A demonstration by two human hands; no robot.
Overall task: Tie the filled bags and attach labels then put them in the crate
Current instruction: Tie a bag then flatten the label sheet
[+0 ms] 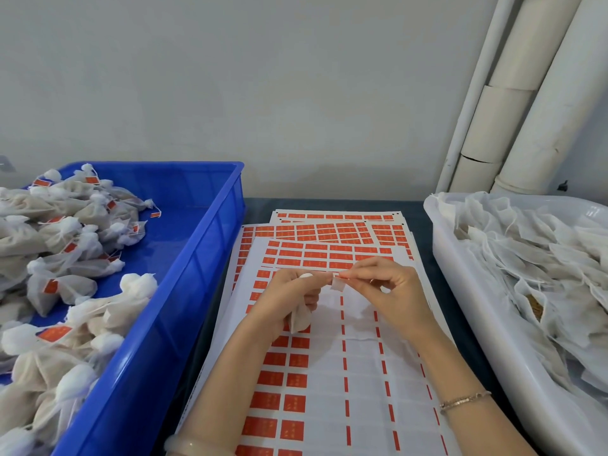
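My left hand [289,297] grips a small filled white mesh bag [300,319] by its neck, the body hanging below my fingers. My right hand [386,286] pinches a red label [339,282] at the bag's string, right beside my left fingertips. Both hands hover over the label sheets [329,373], which carry rows of red stickers and many peeled gaps. The blue crate [197,245] on the left holds several tied bags with red labels [65,238].
A white tub [467,291] on the right is piled with untied mesh bags [543,274]. More label sheets [335,225] fan out behind the top one. White pipes [513,103] run up the wall at the back right. The table is dark.
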